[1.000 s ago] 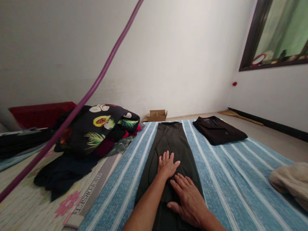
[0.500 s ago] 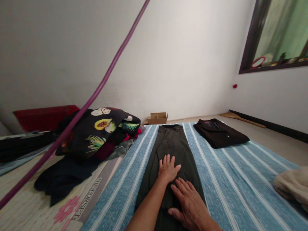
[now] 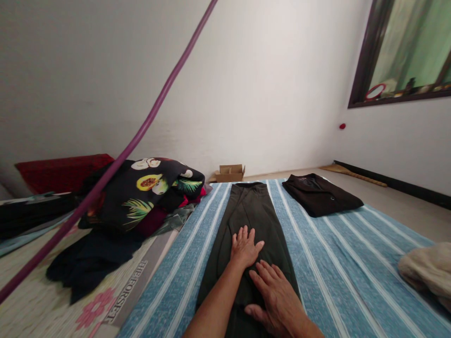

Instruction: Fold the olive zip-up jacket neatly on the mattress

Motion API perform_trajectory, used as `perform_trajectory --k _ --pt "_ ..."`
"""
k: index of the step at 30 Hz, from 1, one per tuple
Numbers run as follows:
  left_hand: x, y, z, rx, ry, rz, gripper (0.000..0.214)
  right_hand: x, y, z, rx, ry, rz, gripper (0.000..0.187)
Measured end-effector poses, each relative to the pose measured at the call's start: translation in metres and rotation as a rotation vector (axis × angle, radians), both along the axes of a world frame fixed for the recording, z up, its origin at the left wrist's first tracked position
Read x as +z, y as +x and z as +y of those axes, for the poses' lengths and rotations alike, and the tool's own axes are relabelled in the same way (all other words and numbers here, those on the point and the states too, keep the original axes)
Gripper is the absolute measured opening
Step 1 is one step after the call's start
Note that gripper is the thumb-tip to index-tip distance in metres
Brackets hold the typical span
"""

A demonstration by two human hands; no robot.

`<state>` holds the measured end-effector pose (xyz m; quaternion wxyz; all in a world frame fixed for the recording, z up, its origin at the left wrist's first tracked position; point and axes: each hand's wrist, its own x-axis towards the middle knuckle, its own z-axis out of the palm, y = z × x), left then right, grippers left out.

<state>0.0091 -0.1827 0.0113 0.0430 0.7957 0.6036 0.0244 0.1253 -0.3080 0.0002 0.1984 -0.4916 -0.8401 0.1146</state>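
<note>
trousers (image 3: pixel 252 211), lower centre, are pressed flat under left hand (image 3: pixel 245 246) and right hand (image 3: pixel 278 295), both open-palmed, to smooth them.

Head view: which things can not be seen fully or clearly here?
Trousers, head view: near end cut off by the bottom edge, middle covered by the left hand and right hand.
Cream cloth, head view: cut off by the right edge.
Box, head view: too small to see inside.
Clothes pile, head view: pieces cover each other, and the pole crosses it.
</note>
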Motion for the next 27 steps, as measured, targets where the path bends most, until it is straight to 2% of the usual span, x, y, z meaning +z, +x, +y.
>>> perform_trajectory --k 5,9,16,20,24,27 --pt "0.004 0.001 0.000 0.000 -0.036 -0.007 0.068 -0.001 0.001 0.000 0.007 0.004 -0.007 0.067" --pt "0.016 0.001 -0.006 -0.021 -0.113 -0.020 0.067 0.004 0.002 -0.001 -0.001 0.000 -0.015 0.071" --pt "0.037 -0.017 -0.044 -0.194 -0.154 -0.037 0.064 0.001 0.012 -0.017 -0.052 0.180 -0.033 0.065" --pt "0.031 -0.028 -0.059 -0.240 -0.200 -0.016 0.067 -0.007 0.019 -0.030 -0.070 0.146 -0.087 0.066" --pt "0.023 -0.030 -0.059 -0.266 -0.171 -0.023 0.066 -0.008 0.021 -0.034 -0.056 0.118 -0.097 0.063" --pt "0.026 -0.031 -0.057 -0.267 -0.193 -0.069 0.064 -0.006 0.022 -0.036 -0.078 0.137 -0.106 0.060"
